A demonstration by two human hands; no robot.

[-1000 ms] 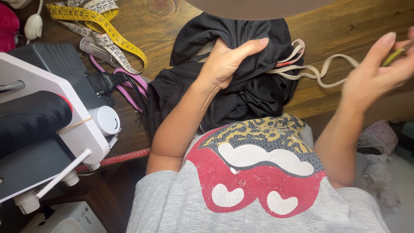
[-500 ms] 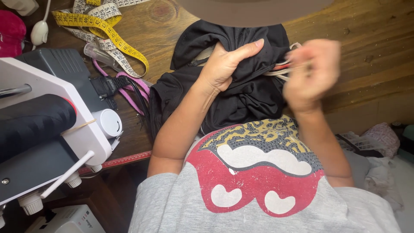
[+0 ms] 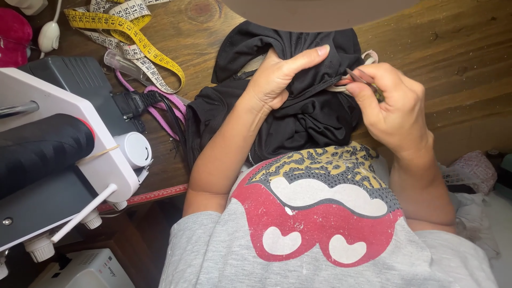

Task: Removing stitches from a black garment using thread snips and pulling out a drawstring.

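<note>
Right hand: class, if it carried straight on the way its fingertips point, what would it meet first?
Probably the black fabric bunched under the left hand; the right hand already seems to touch it.

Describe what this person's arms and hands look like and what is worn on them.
Both forearms are bare, with no gloves or watch visible. The left hand and right hand show longish, natural-looking nails. Short grey sleeves belong to a grey T-shirt with a red, white and leopard-patterned print.
</note>
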